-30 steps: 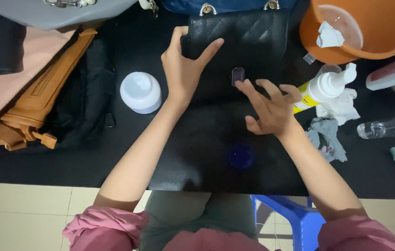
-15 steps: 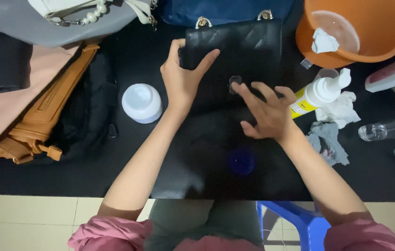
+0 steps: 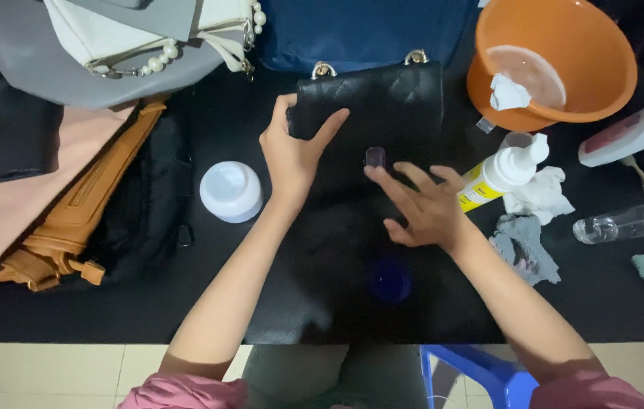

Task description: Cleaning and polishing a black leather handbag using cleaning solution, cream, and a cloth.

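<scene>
Black quilted handbag point(image 3: 382, 106) lies flat on the dark bench point(image 3: 148, 295), below a blue bag point(image 3: 367, 30) and left of an orange basin point(image 3: 556, 60). Left hand point(image 3: 295, 148) has its grip clenched on the handbag's left edge. Right hand point(image 3: 420, 204) rests spread on the flap, grip released, fingertips just below the clasp point(image 3: 375, 156). A white jar point(image 3: 231, 191) stands left of the wrist; a pump bottle point(image 3: 500, 173) lies right.
</scene>
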